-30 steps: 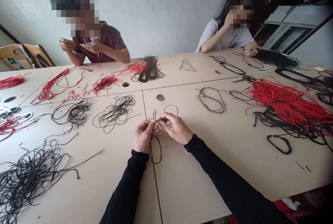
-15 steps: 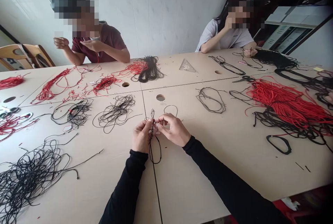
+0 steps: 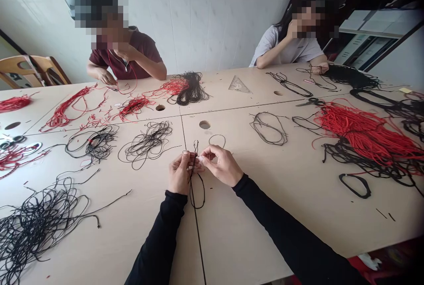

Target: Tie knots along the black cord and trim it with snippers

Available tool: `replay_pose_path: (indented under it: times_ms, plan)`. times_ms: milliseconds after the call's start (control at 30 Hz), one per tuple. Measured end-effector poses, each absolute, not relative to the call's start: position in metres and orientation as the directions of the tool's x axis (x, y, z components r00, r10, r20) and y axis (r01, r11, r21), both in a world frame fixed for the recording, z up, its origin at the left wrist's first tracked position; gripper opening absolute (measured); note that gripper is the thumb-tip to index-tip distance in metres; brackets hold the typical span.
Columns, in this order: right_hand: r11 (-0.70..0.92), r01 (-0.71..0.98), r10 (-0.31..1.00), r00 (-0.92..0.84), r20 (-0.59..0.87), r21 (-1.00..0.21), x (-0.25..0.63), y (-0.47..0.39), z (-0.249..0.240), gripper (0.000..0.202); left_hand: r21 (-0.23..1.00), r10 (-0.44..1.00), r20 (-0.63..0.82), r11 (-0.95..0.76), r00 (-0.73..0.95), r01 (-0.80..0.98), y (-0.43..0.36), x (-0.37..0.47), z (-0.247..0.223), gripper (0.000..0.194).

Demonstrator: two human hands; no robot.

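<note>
Between my two hands is a thin black cord (image 3: 204,192), its loop hanging below them over the table. My left hand (image 3: 179,172) pinches the cord with thumb and fingers. Close against it, my right hand (image 3: 221,166) is closed at the cord's upper part, thumb and forefinger pressed together. The exact strand between those fingertips is too small to make out. Short loops of the cord stick up above the fingers. Just behind my right hand, a single black cord ring (image 3: 217,140) lies on the table.
Black cord heaps (image 3: 39,223) lie at left, and a red cord bundle (image 3: 367,130) at right with scissors (image 3: 311,101) beside it. A clear triangle ruler (image 3: 239,85) lies farther back. Two people sit across the table (image 3: 251,232), which has round holes (image 3: 204,124).
My hands stay nearly in place; the cord's upper loops have shifted slightly. The person at left has lowered one hand to the table and raised the other near the face.
</note>
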State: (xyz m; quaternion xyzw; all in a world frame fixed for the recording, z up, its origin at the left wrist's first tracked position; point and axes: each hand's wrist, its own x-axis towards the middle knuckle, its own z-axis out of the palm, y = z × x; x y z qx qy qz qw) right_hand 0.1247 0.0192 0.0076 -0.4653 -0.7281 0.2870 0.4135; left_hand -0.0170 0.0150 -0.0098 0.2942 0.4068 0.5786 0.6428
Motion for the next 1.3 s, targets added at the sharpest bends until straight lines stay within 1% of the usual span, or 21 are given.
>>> replay_pose_path:
  times_ms: [100, 167, 267, 367, 433, 533, 600, 667, 833, 900, 1000, 1067, 1167, 1300]
  plan:
    - [0.358, 0.431, 0.933, -0.201, 0.299, -0.828, 0.1255, 0.0195, 0.0063, 0.007, 0.822, 0.975, -0.206, 0.216, 0.079, -0.527, 0.0144, -0.0185, -0.0068, 0.029]
    - [0.35, 0.432, 0.936, -0.197, 0.291, -0.831, 0.1261, 0.0199, 0.0052, 0.008, 0.815, 0.973, -0.206, 0.229, 0.104, -0.532, 0.0136, -0.0188, -0.0059, 0.025]
    - [0.362, 0.437, 0.931, -0.211, 0.298, -0.823, 0.126, 0.0202, 0.0044, 0.007, 0.843, 0.98, -0.182, 0.199, 0.083, -0.499, 0.0124, -0.018, -0.0067, 0.023]
    - [0.385, 0.437, 0.922, -0.227, 0.315, -0.813, 0.1251, 0.0201, 0.0045, 0.008, 0.865, 0.985, -0.166, 0.17, 0.049, -0.473, 0.012, -0.0168, -0.0085, 0.026]
    - [0.369, 0.401, 0.927, -0.225, 0.3, -0.839, 0.1248, 0.0202, 0.0044, 0.013, 0.863, 0.985, -0.165, 0.163, 0.038, -0.478, 0.0121, -0.0165, -0.009, 0.026]
    - [0.296, 0.301, 0.94, -0.26, 0.22, -0.907, 0.1254, 0.0207, 0.0034, 0.026, 0.858, 0.986, -0.163, 0.159, 0.035, -0.489, 0.0127, -0.0167, -0.0086, 0.027]
    - [0.282, 0.257, 0.931, -0.307, 0.199, -0.924, 0.1263, 0.0212, 0.0031, 0.025, 0.854, 0.987, -0.155, 0.149, 0.028, -0.498, 0.0132, -0.0169, -0.0082, 0.027]
    - [0.294, 0.246, 0.924, -0.319, 0.209, -0.924, 0.1272, 0.0217, 0.0037, 0.02, 0.851, 0.988, -0.152, 0.142, 0.022, -0.506, 0.0137, -0.0169, -0.0081, 0.027]
    - [0.277, 0.305, 0.946, -0.252, 0.203, -0.911, 0.1282, 0.0229, 0.0045, 0.02, 0.85, 0.987, -0.163, 0.143, 0.005, -0.507, 0.014, -0.0171, -0.0079, 0.028]
    - [0.314, 0.348, 0.944, -0.211, 0.253, -0.883, 0.1277, 0.0231, 0.0029, 0.017, 0.848, 0.986, -0.168, 0.141, -0.007, -0.511, 0.0138, -0.0173, -0.0077, 0.027]
    - [0.387, 0.436, 0.92, -0.125, 0.371, -0.812, 0.126, 0.0226, 0.0011, 0.011, 0.848, 0.985, -0.172, 0.136, -0.024, -0.513, 0.0138, -0.0172, -0.0079, 0.027]
    - [0.407, 0.47, 0.911, -0.147, 0.386, -0.783, 0.1245, 0.0217, 0.0015, 0.009, 0.849, 0.985, -0.171, 0.134, -0.026, -0.511, 0.014, -0.0168, -0.0083, 0.027]
    - [0.409, 0.491, 0.912, -0.227, 0.341, -0.769, 0.1226, 0.0202, 0.0035, 0.009, 0.853, 0.986, -0.165, 0.129, -0.025, -0.506, 0.0143, -0.0163, -0.0088, 0.029]
    - [0.407, 0.484, 0.913, -0.224, 0.34, -0.775, 0.1213, 0.0177, 0.0062, 0.009, 0.865, 0.982, -0.179, 0.132, -0.052, -0.485, 0.0139, -0.0152, -0.0078, 0.03]
